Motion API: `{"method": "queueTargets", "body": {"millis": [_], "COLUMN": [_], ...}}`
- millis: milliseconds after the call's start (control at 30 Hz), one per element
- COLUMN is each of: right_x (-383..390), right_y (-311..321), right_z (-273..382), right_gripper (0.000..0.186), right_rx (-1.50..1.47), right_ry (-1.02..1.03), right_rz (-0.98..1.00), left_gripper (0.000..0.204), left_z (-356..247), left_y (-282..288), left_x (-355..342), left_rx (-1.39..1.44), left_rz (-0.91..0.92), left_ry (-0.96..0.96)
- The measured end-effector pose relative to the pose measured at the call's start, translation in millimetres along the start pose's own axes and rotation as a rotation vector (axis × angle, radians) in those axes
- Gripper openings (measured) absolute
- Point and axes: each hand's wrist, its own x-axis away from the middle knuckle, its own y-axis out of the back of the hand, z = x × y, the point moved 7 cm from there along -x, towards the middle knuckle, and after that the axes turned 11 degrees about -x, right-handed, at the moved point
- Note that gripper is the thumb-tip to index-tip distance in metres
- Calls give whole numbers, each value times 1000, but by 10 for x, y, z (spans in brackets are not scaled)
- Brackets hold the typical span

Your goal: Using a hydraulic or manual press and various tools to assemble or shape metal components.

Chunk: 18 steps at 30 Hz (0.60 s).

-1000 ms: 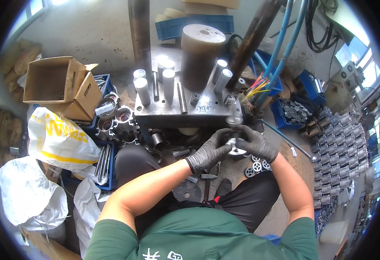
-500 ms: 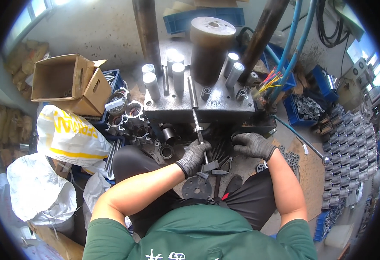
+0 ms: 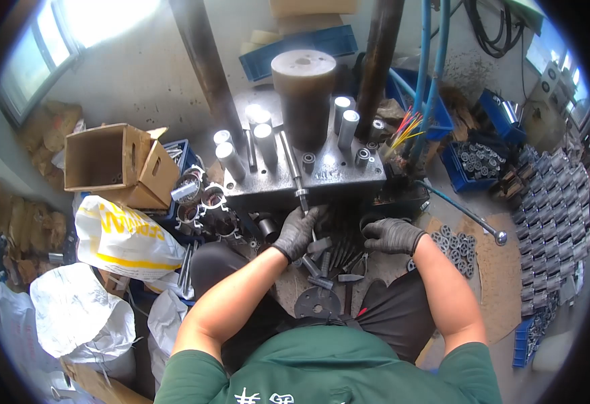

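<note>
My gloved left hand (image 3: 297,233) is closed around the near end of a stepped metal shaft (image 3: 291,157). The shaft's thicker far part lies slanted over the top of a steel block (image 3: 274,180). My gloved right hand (image 3: 394,237) hovers to the right of it, fingers loosely bent, with nothing visible in them. A dark round rim (image 3: 373,219) shows just behind that hand. Below the left hand are a hammer head (image 3: 320,244) and pliers (image 3: 351,277). Upright pale metal cylinders (image 3: 266,146) and a small bearing (image 3: 308,161) stand on the block.
A thick column (image 3: 304,101) rises from the block between two dark posts. At left are a cardboard box (image 3: 96,156) and white sacks (image 3: 83,310). Stacked metal parts (image 3: 556,222) and a blue bin of rings (image 3: 470,176) are at right. A ball-ended lever (image 3: 500,237) juts toward me.
The view has shifted, moving the scene in the picture. My left hand has moved up toward the block along the shaft and now covers its near end. My right hand stays nearly in place.
</note>
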Motion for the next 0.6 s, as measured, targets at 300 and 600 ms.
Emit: {"method": "queueTargets", "body": {"millis": [300, 600], "right_x": [42, -72], "right_y": [-29, 15], "right_z": [-80, -82], "right_gripper": [54, 56], "right_rx": [-9, -36], "right_ry": [112, 133], "right_rz": [-1, -8], "left_gripper": [24, 11], "left_z": [-1091, -3373], "left_y": [63, 559], "left_x": [205, -817], "left_rx": [-93, -741], "left_rz": [-113, -594], "left_ry": [-576, -1252]}}
